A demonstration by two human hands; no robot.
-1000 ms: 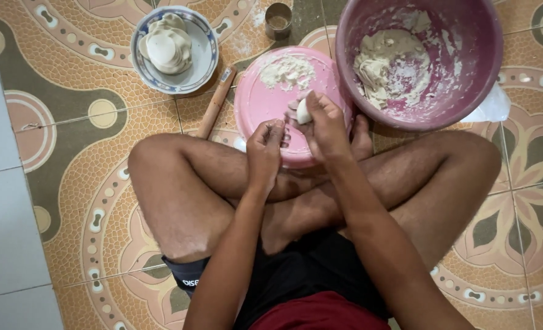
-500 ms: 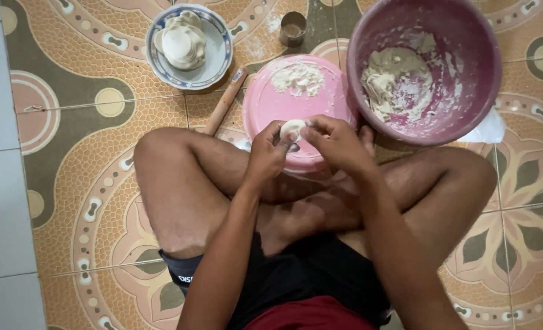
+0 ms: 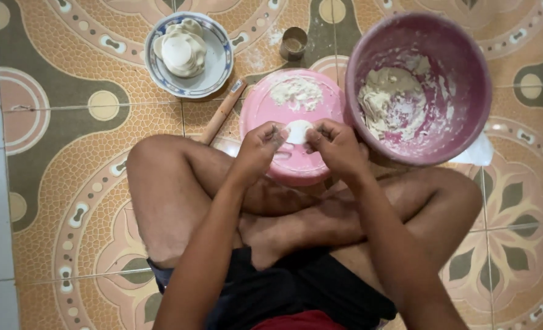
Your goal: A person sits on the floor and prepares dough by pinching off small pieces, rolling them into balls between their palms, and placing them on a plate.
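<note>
White dough disc (image 3: 298,131), small and round, is pinched between both hands above a pink plate (image 3: 265,110). Left hand (image 3: 260,148) and right hand (image 3: 334,143) each close fingertips on opposite edges of the disc. The plate carries a patch of flour (image 3: 296,93). A pink bucket (image 3: 467,91) with dough lump (image 3: 391,104) stands just right. A blue-rimmed bowl (image 3: 219,70) of finished discs, a wooden rolling pin (image 3: 221,113) and a small cup (image 3: 294,43) rest on the tiled floor (image 3: 70,153).

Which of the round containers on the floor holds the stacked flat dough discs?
The blue-rimmed white bowl at upper left; the big purple bucket holds loose dough instead.
</note>
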